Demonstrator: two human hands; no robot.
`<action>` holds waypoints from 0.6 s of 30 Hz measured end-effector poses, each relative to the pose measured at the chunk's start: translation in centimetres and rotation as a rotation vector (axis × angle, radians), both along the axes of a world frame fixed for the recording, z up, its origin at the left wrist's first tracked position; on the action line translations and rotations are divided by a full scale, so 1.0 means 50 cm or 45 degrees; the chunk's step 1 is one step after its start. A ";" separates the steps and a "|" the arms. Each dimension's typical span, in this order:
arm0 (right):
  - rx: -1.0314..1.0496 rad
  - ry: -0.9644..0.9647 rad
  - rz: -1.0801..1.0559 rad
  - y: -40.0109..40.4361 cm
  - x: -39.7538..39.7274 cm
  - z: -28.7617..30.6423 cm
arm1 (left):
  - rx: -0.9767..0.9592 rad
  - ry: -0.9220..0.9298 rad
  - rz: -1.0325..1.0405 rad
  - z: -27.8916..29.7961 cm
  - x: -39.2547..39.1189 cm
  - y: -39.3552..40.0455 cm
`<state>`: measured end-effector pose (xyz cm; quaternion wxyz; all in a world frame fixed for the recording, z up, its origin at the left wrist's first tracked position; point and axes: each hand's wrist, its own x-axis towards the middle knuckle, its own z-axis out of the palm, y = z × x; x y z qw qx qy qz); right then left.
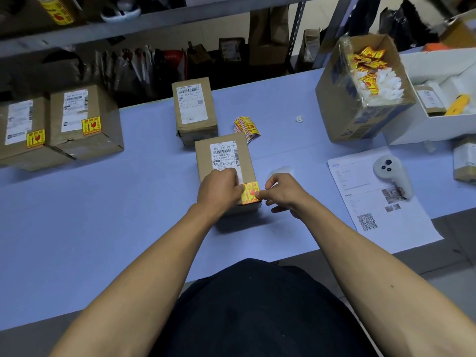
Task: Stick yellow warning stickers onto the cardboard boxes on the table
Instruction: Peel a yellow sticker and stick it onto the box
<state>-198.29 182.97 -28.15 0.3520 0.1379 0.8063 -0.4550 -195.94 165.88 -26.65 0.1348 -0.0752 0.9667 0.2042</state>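
A small cardboard box (244, 155) with a white shipping label stands in the middle of the blue table. A yellow warning sticker (251, 191) lies on its near top corner. My left hand (219, 188) presses on the sticker's left side and the box top. My right hand (282, 193) pinches the sticker's right edge with thumb and forefinger. A second box (194, 109) without a yellow sticker stands just behind. A loose pile of yellow stickers (247, 127) lies to its right. Two boxes at the left (85, 122) (22, 130) each carry a yellow sticker.
An open carton (360, 99) at the right holds peeled backings and sticker scraps. A white tray (438, 104) with a yellow knife sits beside it. A printed sheet (381, 215) and a white controller (391, 173) lie at the right; shelves stand behind.
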 end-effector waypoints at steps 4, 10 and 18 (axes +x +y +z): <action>-0.038 -0.027 0.030 0.015 0.004 -0.005 | -0.100 0.081 0.050 -0.008 0.004 -0.012; -0.159 0.020 -0.058 -0.023 0.017 -0.033 | 0.020 -0.038 0.095 -0.045 0.031 -0.025; -0.269 -0.023 0.077 0.001 0.027 -0.060 | 0.168 -0.161 0.013 -0.053 0.046 -0.039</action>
